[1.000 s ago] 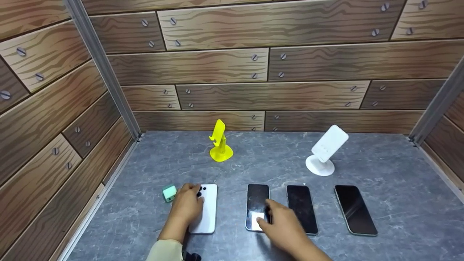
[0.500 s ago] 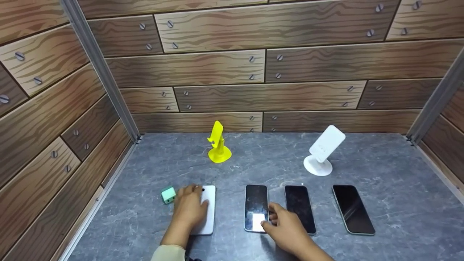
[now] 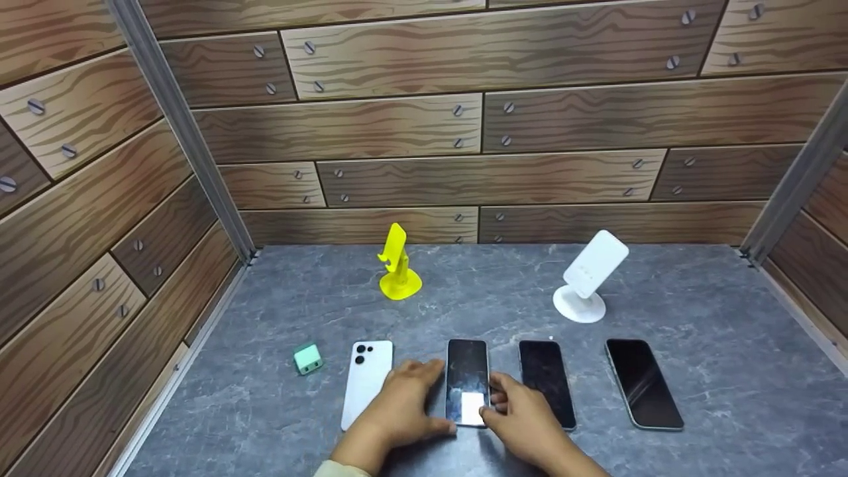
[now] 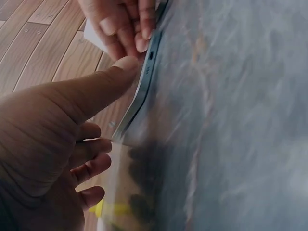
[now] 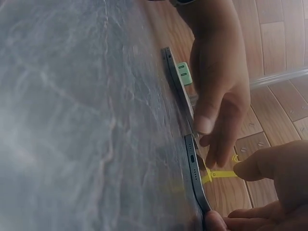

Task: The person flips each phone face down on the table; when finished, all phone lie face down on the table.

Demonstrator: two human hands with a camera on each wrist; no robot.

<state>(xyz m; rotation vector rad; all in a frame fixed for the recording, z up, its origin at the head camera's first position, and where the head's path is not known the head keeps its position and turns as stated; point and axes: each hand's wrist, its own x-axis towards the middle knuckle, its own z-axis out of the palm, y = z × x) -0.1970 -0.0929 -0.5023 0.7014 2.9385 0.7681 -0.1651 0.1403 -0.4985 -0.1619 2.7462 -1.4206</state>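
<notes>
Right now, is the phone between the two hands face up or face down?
That phone is face up: the head view shows its dark, glossy screen with a bright patch near the lower end.

Looks glassy, glossy on phone screens [image 3: 466, 371]; smooth plastic on yellow stand [image 3: 400, 286]; stone-veined on table [image 3: 470, 291]; wood-grained on walls [image 3: 397, 126].

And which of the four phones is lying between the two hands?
The second phone from the left, with a bright white patch on its dark screen. The white phone lies to its left, the third phone and fourth phone to its right.
</notes>
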